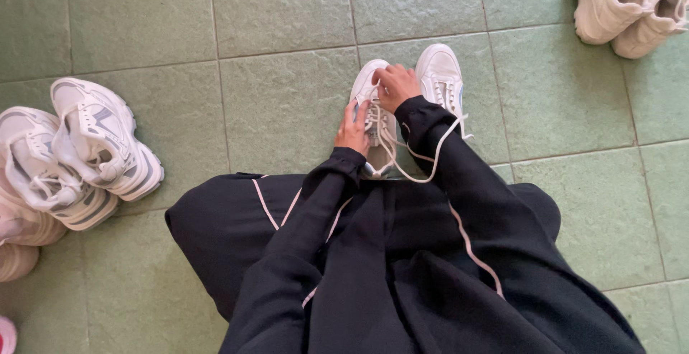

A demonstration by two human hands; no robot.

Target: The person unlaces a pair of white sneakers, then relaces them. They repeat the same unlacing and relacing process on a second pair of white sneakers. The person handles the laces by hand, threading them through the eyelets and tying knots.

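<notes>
White sneaker (375, 121) stands on the green tiled floor (287, 103), toe pointing away from the person, its laces partly undone. Left hand (352, 130) rests against the near side of this shoe, fingers loosely curled on the upper; its grip looks light and whether it pinches a lace cannot be told. Right hand (395, 86) lies over the forward part of the same shoe, fingers bent down and closed on the lacing, apparently holding a lace. Loose white lace (423, 171) loops from under the right hand back toward the dark sleeve (459, 175). Second white sneaker (441, 78) stands just beside the first, on the far side of the right hand, touching or nearly so.

Judged from this posture, the lacing is best handled by steadying the shoe with the left hand while the right draws each crossing snug in turn, keeping the free loop off the floor and clear of the sleeve.

Well apart to the left of the left hand lies a heap of grey-and-white sneakers (79, 153); far beyond the right hand, a cream pair (624, 6).
</notes>
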